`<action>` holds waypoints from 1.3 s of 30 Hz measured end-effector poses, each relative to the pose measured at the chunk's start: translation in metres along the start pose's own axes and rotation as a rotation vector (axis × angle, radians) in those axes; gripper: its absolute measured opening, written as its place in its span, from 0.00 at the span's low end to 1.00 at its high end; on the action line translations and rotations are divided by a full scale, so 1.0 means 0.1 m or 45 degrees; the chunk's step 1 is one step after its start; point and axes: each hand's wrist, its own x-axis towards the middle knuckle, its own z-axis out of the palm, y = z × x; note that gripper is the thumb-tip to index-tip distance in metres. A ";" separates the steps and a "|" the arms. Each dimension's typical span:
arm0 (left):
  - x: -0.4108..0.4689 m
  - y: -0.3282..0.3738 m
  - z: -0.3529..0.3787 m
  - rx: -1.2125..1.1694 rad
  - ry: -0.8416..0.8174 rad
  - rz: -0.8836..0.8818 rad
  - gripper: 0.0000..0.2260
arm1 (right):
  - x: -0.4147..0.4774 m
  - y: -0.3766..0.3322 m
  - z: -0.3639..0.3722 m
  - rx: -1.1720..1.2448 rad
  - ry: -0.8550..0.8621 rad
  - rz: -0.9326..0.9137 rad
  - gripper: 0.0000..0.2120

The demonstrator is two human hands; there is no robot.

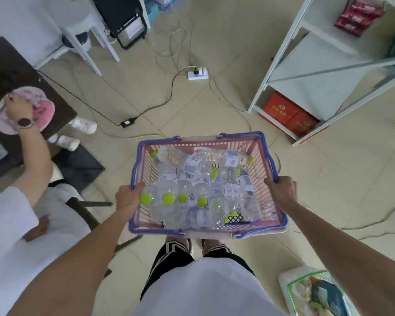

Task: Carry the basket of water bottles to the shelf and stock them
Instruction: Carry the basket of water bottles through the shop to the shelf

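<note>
Tiled flooring, pale and crossed by loose cables, runs under the whole scene. Nearest the camera, a green-rimmed basket point(315, 293) of mixed goods sits on the floor at lower right.

One basket point(268, 230), pink with a blue rim, is held clear of the floor in front of the wearer's legs. Left hand point(128, 198) clamps the left rim, fingers curled under and thumb over the edge; right hand point(282, 190) clamps the right rim, fingers wrapped around it. Both handles lie folded down along the near and far rims, unused.

Water bottles point(201, 190) lie heaped inside, mostly on their sides with long axes running near-to-far. About nine green caps can be counted; the true total is uncertain, since bottles overlap.

Beyond the basket lie one black power adapter point(127, 123) and one white power strip point(197, 74). A second person sits at left, hand on a pink cloth.

One shelf unit point(328, 71) stands ahead and to the right, well apart from the basket, on the right hand's side. Two red boxes point(287, 112) occupy its bottom tier; the middle tier appears bare. In my judgement the carry must bear forward-right, minding the cables.
</note>
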 end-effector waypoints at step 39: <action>3.85 5.15 0.44 0.226 -0.151 0.158 0.18 | 3.83 -3.84 -0.63 0.092 0.163 0.166 0.19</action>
